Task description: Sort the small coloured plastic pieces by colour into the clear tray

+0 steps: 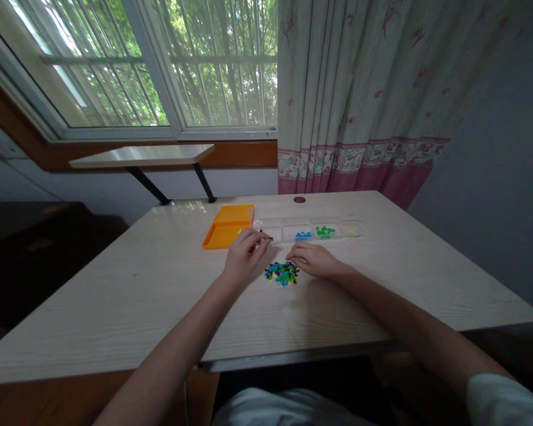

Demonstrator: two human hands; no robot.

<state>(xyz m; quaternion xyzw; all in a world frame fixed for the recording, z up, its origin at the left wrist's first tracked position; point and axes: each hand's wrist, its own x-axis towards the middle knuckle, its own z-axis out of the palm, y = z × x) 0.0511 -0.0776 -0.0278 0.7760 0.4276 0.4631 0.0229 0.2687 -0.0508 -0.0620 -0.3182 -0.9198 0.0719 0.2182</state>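
Observation:
Small coloured plastic pieces, blue, green, dark brown and yellow, lie in a pile (282, 273) on the table. My left hand (247, 251) is closed in a pinch on a small dark brown piece (270, 239), near the left end of a clear compartment tray (288, 241). At the pile's upper right edge is my right hand (313, 259), its fingers bent together over the pieces; what they hold, if anything, is hidden. In the tray, blue pieces (302, 235), green pieces (325, 232) and a few yellow pieces (350, 229) sit in separate compartments.
An open orange case (222, 236) lies left of the tray, behind my left hand. A raised white shelf (146, 155) on black legs stands at the table's back left. A brown round grommet (299, 200) is near the back edge, before the curtain (337, 89).

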